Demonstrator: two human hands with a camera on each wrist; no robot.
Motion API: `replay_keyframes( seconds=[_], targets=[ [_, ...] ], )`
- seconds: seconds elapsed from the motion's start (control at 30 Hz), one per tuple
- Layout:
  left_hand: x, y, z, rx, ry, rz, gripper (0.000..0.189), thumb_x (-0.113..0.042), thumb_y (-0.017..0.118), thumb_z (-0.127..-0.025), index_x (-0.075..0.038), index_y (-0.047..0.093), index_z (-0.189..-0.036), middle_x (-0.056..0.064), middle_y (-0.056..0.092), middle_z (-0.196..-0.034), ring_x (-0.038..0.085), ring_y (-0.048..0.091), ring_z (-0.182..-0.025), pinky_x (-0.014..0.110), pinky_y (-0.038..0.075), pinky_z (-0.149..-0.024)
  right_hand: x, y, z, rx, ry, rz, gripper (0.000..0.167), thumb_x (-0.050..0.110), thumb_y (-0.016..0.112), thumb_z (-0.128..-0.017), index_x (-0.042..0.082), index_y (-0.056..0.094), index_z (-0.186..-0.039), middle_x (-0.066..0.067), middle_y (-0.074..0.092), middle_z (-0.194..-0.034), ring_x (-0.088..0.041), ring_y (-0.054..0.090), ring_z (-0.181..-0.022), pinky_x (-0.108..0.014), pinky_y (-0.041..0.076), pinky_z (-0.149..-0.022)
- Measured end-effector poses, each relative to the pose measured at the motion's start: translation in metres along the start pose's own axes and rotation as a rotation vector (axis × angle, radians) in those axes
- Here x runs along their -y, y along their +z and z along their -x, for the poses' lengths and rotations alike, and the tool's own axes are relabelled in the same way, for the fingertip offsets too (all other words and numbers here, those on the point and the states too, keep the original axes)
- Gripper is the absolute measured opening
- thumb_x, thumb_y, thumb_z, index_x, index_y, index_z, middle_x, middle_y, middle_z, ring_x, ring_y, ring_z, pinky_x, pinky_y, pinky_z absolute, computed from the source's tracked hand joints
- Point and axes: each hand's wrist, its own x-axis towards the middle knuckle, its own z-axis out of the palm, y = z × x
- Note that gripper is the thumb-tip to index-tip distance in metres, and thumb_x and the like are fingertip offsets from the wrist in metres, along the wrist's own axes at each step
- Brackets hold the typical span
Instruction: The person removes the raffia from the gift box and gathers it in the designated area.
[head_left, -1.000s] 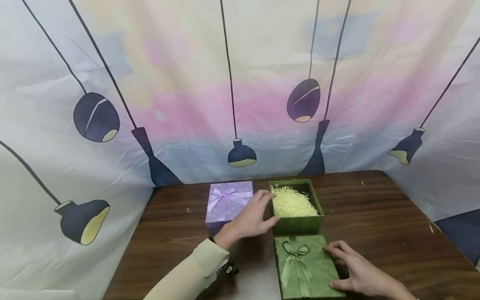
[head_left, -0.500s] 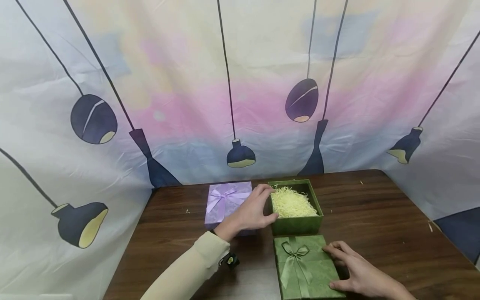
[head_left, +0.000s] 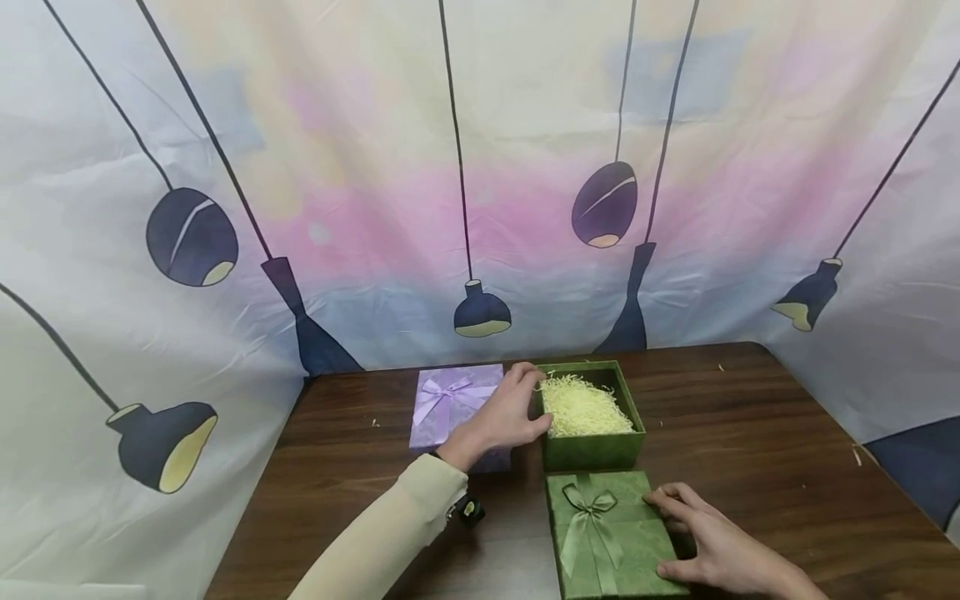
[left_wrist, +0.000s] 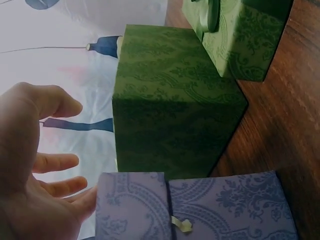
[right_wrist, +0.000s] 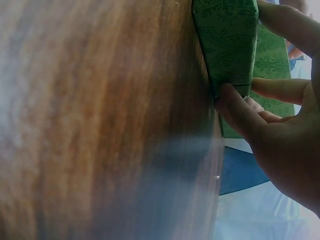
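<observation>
A green gift box [head_left: 592, 450] stands without its lid at the table's back, filled with pale yellow shredded paper [head_left: 581, 404]. Its green lid [head_left: 622, 533], tied with a green ribbon bow [head_left: 591, 502], lies in front of it. My right hand [head_left: 712, 537] holds the lid's right side, thumb and fingertips along the edge and corner. Over the purple gift box [head_left: 450, 400] reaches my left hand [head_left: 506, 412], fingers loosely curved beside the open box's left rim. In the left wrist view, nothing lies between the left thumb and fingers.
Dark wood table [head_left: 330, 483] under everything, with stray paper shreds [head_left: 857, 456] on it. Behind it hangs a pale curtain [head_left: 375, 208] printed with dark lamps. A small black device [head_left: 470, 510] sits at my left cuff.
The left hand has shifted slightly back and left along the open box's rim. The right hand and the lid have stayed put.
</observation>
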Motion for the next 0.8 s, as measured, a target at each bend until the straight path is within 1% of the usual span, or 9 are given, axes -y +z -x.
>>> replay_keyframes(
  seconds=[0.13, 0.27, 0.4, 0.63, 0.8],
  targets=[
    [0.003, 0.002, -0.003, 0.016, -0.026, 0.001, 0.066, -0.032, 0.066, -0.084, 0.000, 0.046, -0.139, 0.015, 0.041, -0.142, 0.028, 0.046, -0.128, 0.040, 0.043, -0.105, 0.000, -0.002, -0.001, 0.010, 0.014, -0.006, 0.081, 0.044, 0.075, -0.082, 0.002, 0.042, -0.143, -0.010, 0.039, -0.128, -0.005, 0.051, -0.116, -0.027, 0.055, -0.084],
    [0.004, 0.005, -0.005, 0.038, -0.032, 0.001, 0.070, -0.034, 0.066, -0.083, 0.000, 0.045, -0.140, 0.016, 0.041, -0.143, 0.028, 0.045, -0.129, 0.040, 0.042, -0.106, 0.000, -0.001, 0.000, -0.007, -0.007, -0.002, 0.080, 0.043, 0.076, -0.083, 0.002, 0.042, -0.142, -0.010, 0.040, -0.127, -0.011, 0.054, -0.115, -0.028, 0.055, -0.083],
    [0.006, 0.007, -0.008, 0.043, -0.028, -0.004, 0.071, -0.034, 0.065, -0.084, 0.001, 0.043, -0.141, 0.018, 0.040, -0.143, 0.029, 0.045, -0.129, 0.040, 0.041, -0.106, 0.000, 0.000, 0.001, -0.020, -0.004, -0.004, 0.079, 0.043, 0.076, -0.082, 0.004, 0.043, -0.142, -0.009, 0.039, -0.128, -0.016, 0.057, -0.114, -0.029, 0.056, -0.083],
    [0.009, 0.008, -0.009, 0.053, -0.061, 0.009, 0.070, -0.032, 0.064, -0.084, 0.002, 0.042, -0.142, 0.020, 0.040, -0.143, 0.030, 0.048, -0.127, 0.041, 0.043, -0.105, -0.003, 0.000, 0.000, 0.018, -0.012, -0.032, 0.075, 0.040, 0.075, -0.084, 0.005, 0.044, -0.142, -0.011, 0.040, -0.125, -0.009, 0.052, -0.115, -0.027, 0.056, -0.080],
    [0.011, 0.009, -0.012, 0.063, -0.077, 0.001, 0.071, -0.032, 0.064, -0.085, 0.001, 0.041, -0.143, 0.020, 0.040, -0.143, 0.031, 0.050, -0.125, 0.042, 0.044, -0.103, -0.002, -0.002, -0.001, 0.020, -0.004, -0.034, 0.075, 0.041, 0.075, -0.084, 0.006, 0.043, -0.143, -0.010, 0.040, -0.126, -0.010, 0.053, -0.115, -0.027, 0.056, -0.080]
  ],
)
